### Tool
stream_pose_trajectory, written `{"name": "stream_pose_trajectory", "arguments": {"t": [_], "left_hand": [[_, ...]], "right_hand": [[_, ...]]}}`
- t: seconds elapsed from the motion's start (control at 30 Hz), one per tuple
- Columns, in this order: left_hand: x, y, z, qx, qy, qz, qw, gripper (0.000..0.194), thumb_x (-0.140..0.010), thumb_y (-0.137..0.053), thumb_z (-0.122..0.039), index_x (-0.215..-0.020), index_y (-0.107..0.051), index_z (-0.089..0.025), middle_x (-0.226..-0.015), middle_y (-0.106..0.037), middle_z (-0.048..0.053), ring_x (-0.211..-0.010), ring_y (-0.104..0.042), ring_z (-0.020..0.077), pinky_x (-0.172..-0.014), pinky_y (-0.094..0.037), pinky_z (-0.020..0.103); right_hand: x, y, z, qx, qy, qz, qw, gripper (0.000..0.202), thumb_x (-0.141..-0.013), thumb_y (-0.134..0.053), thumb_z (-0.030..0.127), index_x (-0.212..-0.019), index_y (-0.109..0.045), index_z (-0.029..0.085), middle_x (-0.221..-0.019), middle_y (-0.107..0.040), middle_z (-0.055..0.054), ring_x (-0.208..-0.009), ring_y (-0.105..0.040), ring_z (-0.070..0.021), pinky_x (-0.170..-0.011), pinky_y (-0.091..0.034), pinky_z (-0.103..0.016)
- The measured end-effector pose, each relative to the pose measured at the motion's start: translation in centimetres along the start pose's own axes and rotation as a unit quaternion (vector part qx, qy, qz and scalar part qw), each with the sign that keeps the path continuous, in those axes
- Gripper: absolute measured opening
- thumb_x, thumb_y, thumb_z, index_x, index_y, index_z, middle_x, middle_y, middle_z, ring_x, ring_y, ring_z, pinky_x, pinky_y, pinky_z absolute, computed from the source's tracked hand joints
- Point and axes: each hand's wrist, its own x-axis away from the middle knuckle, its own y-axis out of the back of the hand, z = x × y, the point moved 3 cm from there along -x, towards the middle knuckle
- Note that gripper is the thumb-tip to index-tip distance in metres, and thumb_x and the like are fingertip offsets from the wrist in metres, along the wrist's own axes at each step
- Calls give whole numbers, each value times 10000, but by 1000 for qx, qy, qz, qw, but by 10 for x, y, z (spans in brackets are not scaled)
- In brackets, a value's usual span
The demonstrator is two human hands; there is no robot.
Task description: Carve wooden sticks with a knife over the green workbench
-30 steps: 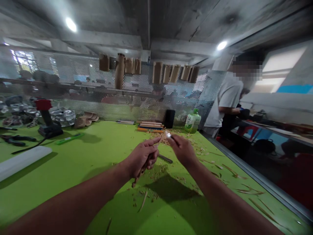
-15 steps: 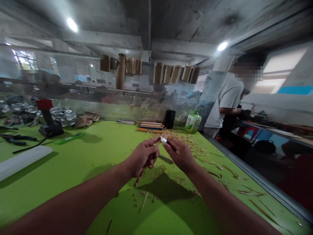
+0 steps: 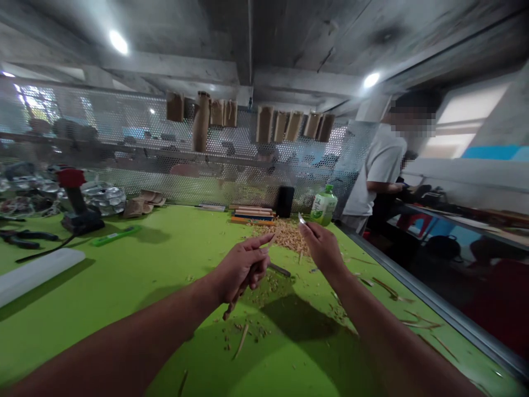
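My left hand (image 3: 247,266) is closed around a thin brown wooden stick (image 3: 230,310). Its knobby lower end sticks out below the palm, and its pale tip shows by the stretched index finger. To the right, apart from the stick, my right hand (image 3: 324,245) grips a small knife (image 3: 301,219). The short shiny blade points up and left; the handle is hidden in my fingers. Under both hands, wood shavings (image 3: 289,234) and crumbs lie scattered on the green tabletop (image 3: 165,264). A dark flat bar (image 3: 279,269) rests just beyond my left fingers.
A green-capped bottle (image 3: 324,205), a black upright slab (image 3: 285,201) and stacked strips (image 3: 253,214) stand at the back. On the left are a cordless drill (image 3: 75,201), pliers (image 3: 27,237), a green cutter (image 3: 115,235) and a white block (image 3: 43,271). Another person (image 3: 378,165) stands beyond the right edge.
My right hand has drawn the knife away from the stick's tip, to the right and slightly up. My left hand stays nearly in place with the stick.
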Motion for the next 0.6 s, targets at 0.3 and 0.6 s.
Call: {"name": "stream_pose_trajectory", "arguments": {"t": [0.3,0.6], "left_hand": [[-3,5,-1,3,-10,-29,1000,575,-900,-499,-219,-1455,-349,-205,-714,-574,-28,-417,-397,38,-379,-332,162],[-1,1,-2,15,-1,-17,1000,583,-894,-507,-220,-1455,-346,-208,-643,-475,-63,-406,-336,32,-373,-271,155]], "right_hand": [[28,-28,35,-1,94,133,987,328,-938,-433,450,-762,-539,194,-653,-513,11,-608,-463,-124,-570,-291,-245],[30,-27,41,25,110,132,985,315,-942,-427,436,-789,-560,194,-686,-542,-4,-629,-477,-133,-588,-296,-248]]}}
